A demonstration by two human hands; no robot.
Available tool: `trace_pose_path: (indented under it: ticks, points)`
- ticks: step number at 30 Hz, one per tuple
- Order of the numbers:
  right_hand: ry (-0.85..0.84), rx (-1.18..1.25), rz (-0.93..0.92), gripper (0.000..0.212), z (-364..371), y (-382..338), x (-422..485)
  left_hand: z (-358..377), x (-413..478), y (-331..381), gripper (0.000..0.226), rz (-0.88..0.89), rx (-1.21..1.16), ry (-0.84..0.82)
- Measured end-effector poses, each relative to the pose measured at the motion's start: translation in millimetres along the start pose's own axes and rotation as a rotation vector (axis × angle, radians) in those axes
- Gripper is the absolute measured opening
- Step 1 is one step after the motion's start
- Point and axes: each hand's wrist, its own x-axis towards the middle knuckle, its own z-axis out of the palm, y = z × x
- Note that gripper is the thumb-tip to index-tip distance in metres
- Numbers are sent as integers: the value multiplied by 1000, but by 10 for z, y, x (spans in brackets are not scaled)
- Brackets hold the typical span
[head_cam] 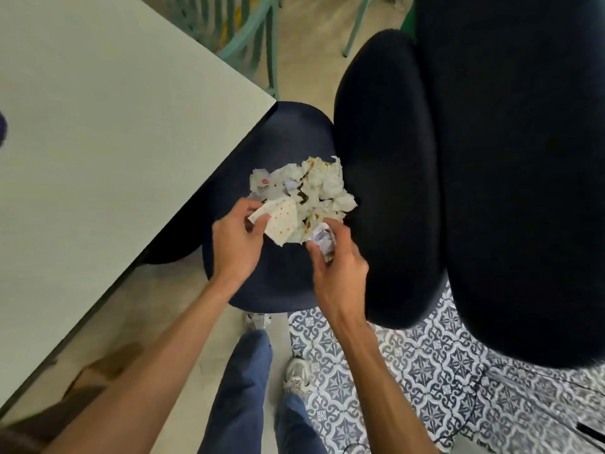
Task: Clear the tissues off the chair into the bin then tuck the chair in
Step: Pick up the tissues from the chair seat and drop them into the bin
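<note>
Both hands work the tissues (314, 188) heaped on the chair (288, 283) seat: left hand (237, 239) pinches a dotted sheet, right hand (339, 260) grips a crumpled wad, gathering them for binning.

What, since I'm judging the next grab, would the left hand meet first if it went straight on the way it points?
Probably the pile of crumpled tissues on the chair seat: the left hand, pinching a dotted tissue, points up-right at it. Depth is unclear.
</note>
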Motion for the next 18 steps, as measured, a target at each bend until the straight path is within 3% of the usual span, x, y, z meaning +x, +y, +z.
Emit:
trace_pose_path:
  ticks: [10,18]
  points:
    - [-186,26,-176,36,-265,-505,-1370,-1169,-1914,27,13,-182,-171,218]
    - [-393,2,-319,34,-58,-845,-2522,-2063,-3310,-322,14,-395,-247,443]
